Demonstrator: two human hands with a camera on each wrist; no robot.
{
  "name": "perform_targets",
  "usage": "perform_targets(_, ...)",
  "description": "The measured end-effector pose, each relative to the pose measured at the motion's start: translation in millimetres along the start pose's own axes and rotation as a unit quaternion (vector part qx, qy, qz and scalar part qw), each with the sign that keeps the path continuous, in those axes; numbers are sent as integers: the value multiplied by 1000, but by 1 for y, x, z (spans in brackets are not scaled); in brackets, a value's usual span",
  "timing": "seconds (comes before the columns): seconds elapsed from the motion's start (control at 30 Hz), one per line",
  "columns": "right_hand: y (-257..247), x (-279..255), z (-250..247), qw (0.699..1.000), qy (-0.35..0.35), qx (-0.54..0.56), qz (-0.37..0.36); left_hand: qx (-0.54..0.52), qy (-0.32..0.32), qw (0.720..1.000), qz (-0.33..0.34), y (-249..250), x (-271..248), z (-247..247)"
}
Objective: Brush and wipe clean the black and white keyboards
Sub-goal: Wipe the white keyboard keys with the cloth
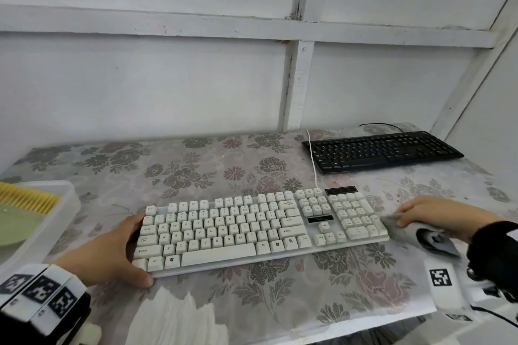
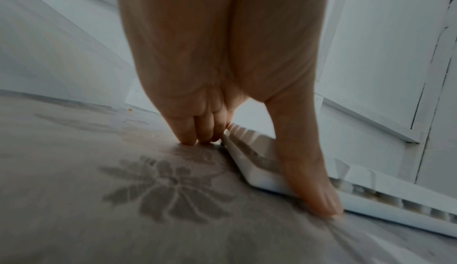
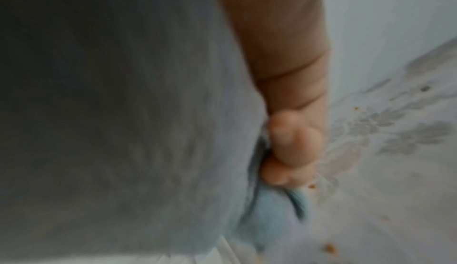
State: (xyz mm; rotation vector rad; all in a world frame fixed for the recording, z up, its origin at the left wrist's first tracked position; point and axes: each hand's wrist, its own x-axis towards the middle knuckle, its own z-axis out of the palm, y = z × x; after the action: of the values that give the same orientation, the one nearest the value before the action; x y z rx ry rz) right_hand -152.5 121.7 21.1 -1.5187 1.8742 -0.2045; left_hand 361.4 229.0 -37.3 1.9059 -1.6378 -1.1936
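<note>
The white keyboard (image 1: 252, 230) lies across the middle of the floral-covered table (image 1: 224, 165). My left hand (image 1: 127, 249) holds its left end. In the left wrist view the thumb (image 2: 316, 190) lies along the front edge of the white keyboard (image 2: 257, 176), and the curled fingers (image 2: 197, 131) sit at its far corner. My right hand (image 1: 429, 213) grips a grey cloth (image 1: 392, 225) at the keyboard's right end, beside the number pad. The right wrist view shows fingers (image 3: 291, 141) curled into the cloth (image 3: 123, 131). The black keyboard (image 1: 381, 150) rests at the back right.
A clear plastic bin (image 1: 67, 204) at the left edge holds a yellow brush (image 1: 28, 200) and a green plate (image 1: 16, 227). A white cable (image 1: 312, 159) runs from the white keyboard past the black one. Brown crumbs (image 1: 396, 199) dot the cover near my right hand. A white wall stands behind.
</note>
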Motion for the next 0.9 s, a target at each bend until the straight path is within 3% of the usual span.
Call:
perform_targets(0.1, -17, 15, 2, 998, 37, 37, -30, 6, -3, 1000, 0, 3, -2, 0)
perform_targets(0.37, -16, 30, 16, 999, -8, 41, -19, 21, 1, 1000, -16, 6, -4, 2)
perform_targets(0.5, -7, 15, 8, 995, -46, -93, -11, 30, 2, 999, -11, 4, -4, 1)
perform_targets(0.6, -24, 3, 4, 965, -51, -259, -14, 42, 6, 999, -16, 6, -5, 1)
perform_targets(0.67, -54, -9, 9, 956, -28, -286, -65, 61, 8, 998, -15, 8, -6, 2)
perform_targets(0.77, -123, -36, 45, 943, -49, -248, -216, 70, 9, 998, -1, 11, -8, 4)
perform_targets(0.9, -219, -59, 127, 884, -121, -225, -391, 68, 10, 998, -12, 7, -14, 4)
